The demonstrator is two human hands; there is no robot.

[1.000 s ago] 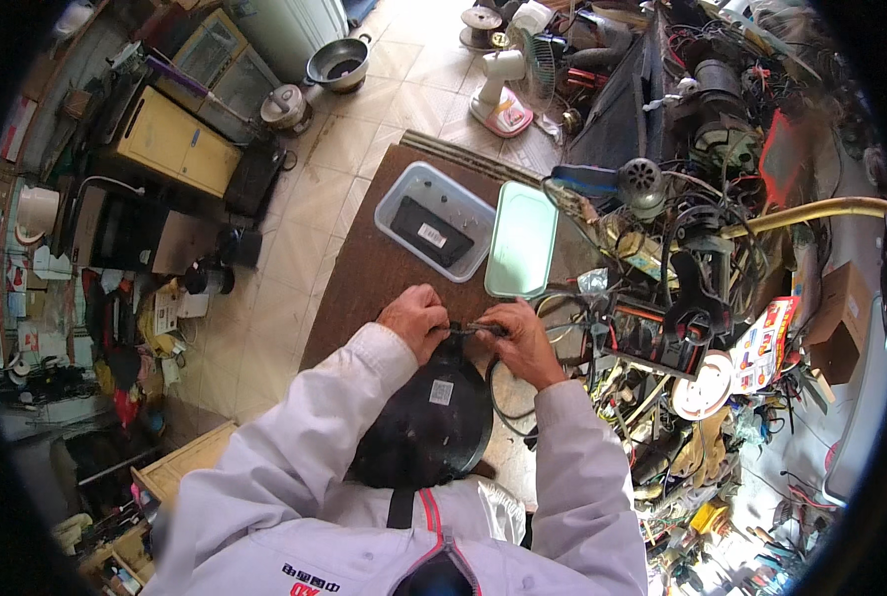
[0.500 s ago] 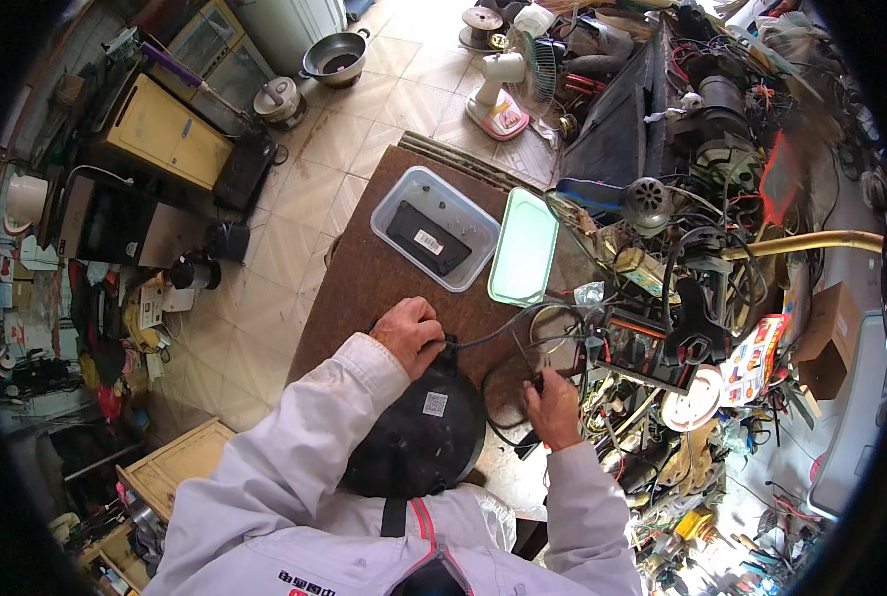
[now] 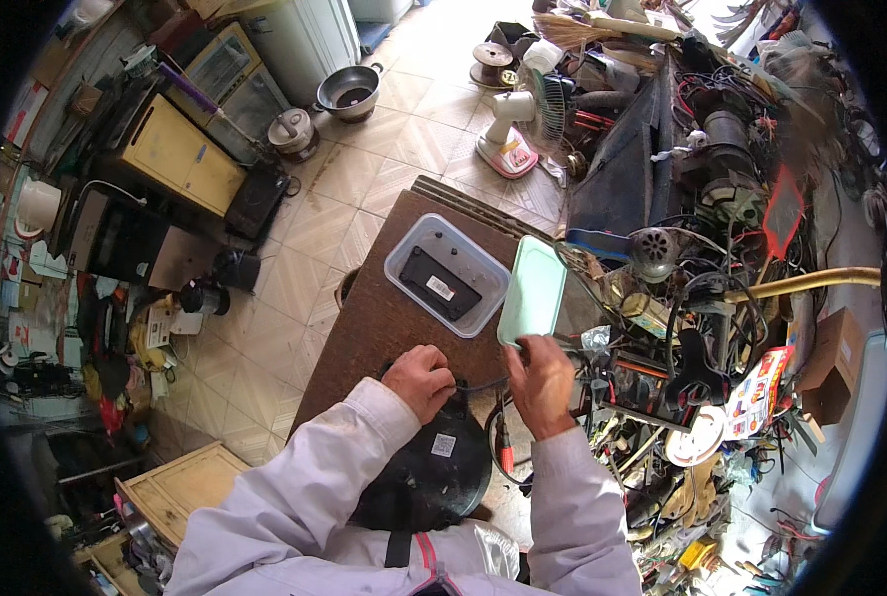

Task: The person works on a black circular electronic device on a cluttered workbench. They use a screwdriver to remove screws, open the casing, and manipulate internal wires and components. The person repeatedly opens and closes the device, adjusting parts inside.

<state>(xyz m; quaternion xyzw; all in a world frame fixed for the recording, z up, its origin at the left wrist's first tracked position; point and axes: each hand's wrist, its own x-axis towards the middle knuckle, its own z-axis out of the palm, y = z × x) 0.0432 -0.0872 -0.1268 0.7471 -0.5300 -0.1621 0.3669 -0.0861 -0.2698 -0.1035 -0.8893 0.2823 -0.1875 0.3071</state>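
Observation:
My left hand (image 3: 418, 380) is closed on a thin black cable (image 3: 483, 385) at the top of a round black object (image 3: 408, 467) with a square label, resting against my lap. My right hand (image 3: 543, 387) has its fingertips pinched just below the mint-green lid (image 3: 532, 288); what they grip is hidden. The cable runs between the hands. A red-handled tool (image 3: 506, 453) shows below my right hand. A translucent container (image 3: 494, 316) holding a black rectangular piece (image 3: 419, 281) and small dark bits sits farther forward.
The brown tabletop (image 3: 344, 368) is under the work. A dense pile of cables, tools and parts (image 3: 702, 298) crowds the right. A fan (image 3: 513, 139), pan (image 3: 347, 94) and pot (image 3: 292, 135) stand on the tiled floor (image 3: 274, 358) beyond. Cabinets (image 3: 180, 164) line the left.
My right hand went down and right from my left hand, then rose toward the lid. The red-handled tool has come into sight. The whole scene sits lower in the picture.

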